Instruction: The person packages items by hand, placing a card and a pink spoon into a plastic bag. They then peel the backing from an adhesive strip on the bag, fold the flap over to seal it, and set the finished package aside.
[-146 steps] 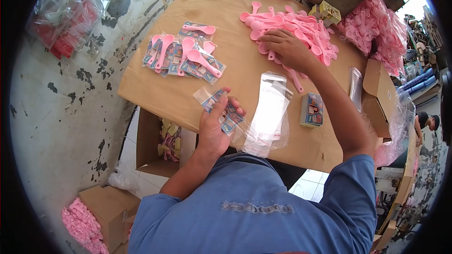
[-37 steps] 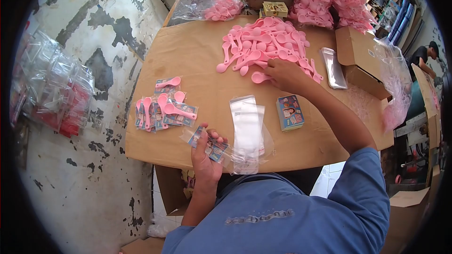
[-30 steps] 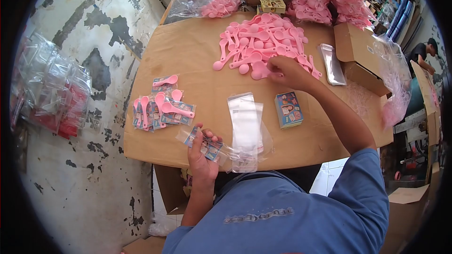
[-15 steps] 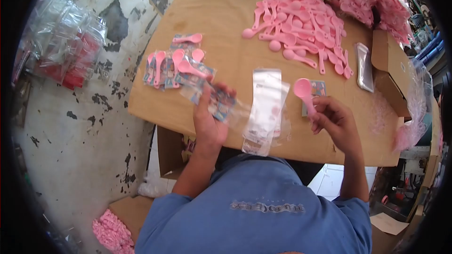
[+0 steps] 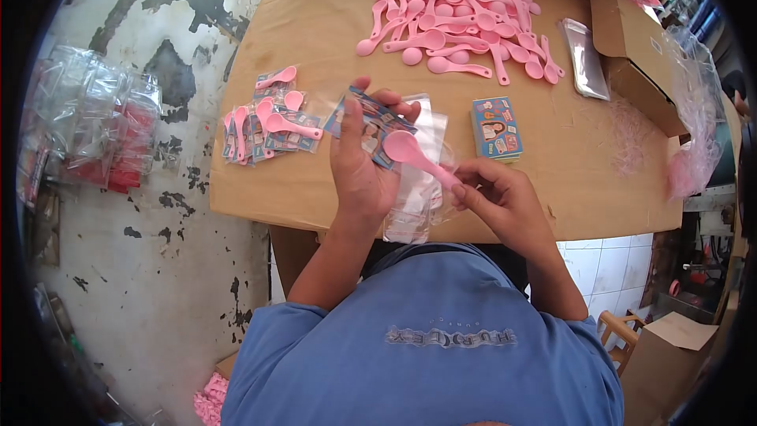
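My left hand point(image 5: 364, 177) is closed on a clear plastic bag with a blue printed card point(image 5: 369, 130) in it, tilted up over the table. In my right hand point(image 5: 505, 203) a pink measuring spoon point(image 5: 423, 162) is pinched by its handle end. The spoon's bowl overlaps the card's right edge, and the bag's film spreads around the spoon. Beneath both hands lies a stack of clear plastic bags point(image 5: 410, 209), partly covered. Just beyond my right hand sits a pile of blue printed cards point(image 5: 497, 128).
Bagged pink spoons with cards point(image 5: 268, 128) lie at the table's left. A large heap of loose pink spoons point(image 5: 465, 16) fills the back. On the right are a bundle of clear bags point(image 5: 585, 59) and a cardboard box point(image 5: 635, 55). More packaging point(image 5: 95, 118) lies far left.
My right hand has brought the spoon leftward to the bag in my left hand. The left hand's card has turned upright toward me. The view has shifted, uncovering the card pile.
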{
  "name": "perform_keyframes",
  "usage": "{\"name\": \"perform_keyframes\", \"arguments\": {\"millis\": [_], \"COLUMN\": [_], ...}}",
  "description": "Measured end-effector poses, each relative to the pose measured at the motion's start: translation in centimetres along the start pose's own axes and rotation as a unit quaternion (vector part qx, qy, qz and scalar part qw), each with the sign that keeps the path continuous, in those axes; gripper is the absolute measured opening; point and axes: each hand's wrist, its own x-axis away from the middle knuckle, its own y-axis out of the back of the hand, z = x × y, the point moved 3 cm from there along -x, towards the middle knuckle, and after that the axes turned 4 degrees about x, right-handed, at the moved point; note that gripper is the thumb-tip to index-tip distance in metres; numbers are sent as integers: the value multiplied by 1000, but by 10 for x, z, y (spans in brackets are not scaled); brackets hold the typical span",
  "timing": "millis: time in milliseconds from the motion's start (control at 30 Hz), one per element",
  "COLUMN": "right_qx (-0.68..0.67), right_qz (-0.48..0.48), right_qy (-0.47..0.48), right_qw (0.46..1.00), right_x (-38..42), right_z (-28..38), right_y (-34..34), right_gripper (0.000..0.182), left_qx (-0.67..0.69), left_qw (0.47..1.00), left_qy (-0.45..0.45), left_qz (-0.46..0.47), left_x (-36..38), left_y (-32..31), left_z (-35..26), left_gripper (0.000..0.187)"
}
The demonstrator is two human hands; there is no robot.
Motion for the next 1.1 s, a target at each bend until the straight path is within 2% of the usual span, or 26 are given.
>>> {"name": "perform_keyframes", "arguments": {"millis": [133, 333, 433, 533, 633, 733, 867, 1000, 1100], "right_qx": [-102, -119, 2, 37, 257, 364, 484, 457, 439], "right_qz": [-16, -90, -154, -206, -201, -201, -209, -155, -123], "right_qy": [22, 62, 125, 182, 322, 352, 284, 334, 393], "right_qw": [994, 987, 980, 961, 889, 838, 801, 810, 799], "right_x": [-4, -17, -27, -26, -18, -9, -10, -21, -33], "right_z": [-1, -3, -16, -7, 12, 13, 31, 35, 36], "right_y": [1, -15, -18, -25, -21, -7, 4, -3, -6], "right_gripper": [30, 31, 35, 39, 45, 47, 53, 58, 43], "left_qx": [-3, 62, 68, 58, 54, 67, 73, 50, 47], "left_qw": [1000, 994, 991, 990, 989, 990, 987, 978, 965], "left_qy": [13, 89, 114, 126, 133, 118, 145, 204, 259], "left_qz": [-10, -19, -2, -4, -22, -33, -18, -1, 18], "left_x": [1, 9, 13, 13, 12, 5, 4, 12, 18], "left_y": [-6, -9, -7, 0, 4, 3, -2, -10, -12], "left_z": [9, 26, 31, 25, 18, 8, -2, 14, 24], "left_gripper": [44, 44, 42, 40, 39, 39, 43, 51, 55]}}
